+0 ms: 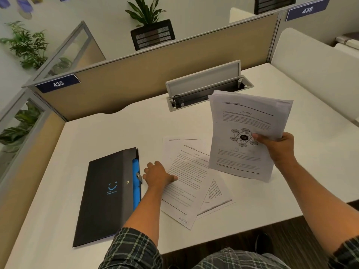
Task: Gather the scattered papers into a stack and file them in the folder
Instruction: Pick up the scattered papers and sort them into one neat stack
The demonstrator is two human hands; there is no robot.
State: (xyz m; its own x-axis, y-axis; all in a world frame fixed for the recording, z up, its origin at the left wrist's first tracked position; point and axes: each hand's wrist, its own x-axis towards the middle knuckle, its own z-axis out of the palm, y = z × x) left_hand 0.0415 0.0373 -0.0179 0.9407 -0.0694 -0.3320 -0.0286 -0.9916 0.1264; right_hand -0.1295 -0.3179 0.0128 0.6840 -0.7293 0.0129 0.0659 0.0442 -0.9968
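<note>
My right hand [275, 145] grips a bundle of printed papers [244, 133] and holds it tilted above the desk, a diagram page on top. Below it, several loose sheets [186, 193] lie overlapping on the white desk [97, 136]. My left hand [157, 176] rests palm down on the left edge of the top loose sheet, thumb on the paper. A closed black folder [106, 197] with a blue smile mark and blue inner pockets lies flat just left of that hand.
An open cable tray [206, 88] with a raised lid sits at the back of the desk. Tan partition walls [136, 82] close the back and left sides. The desk's front edge runs close to my body.
</note>
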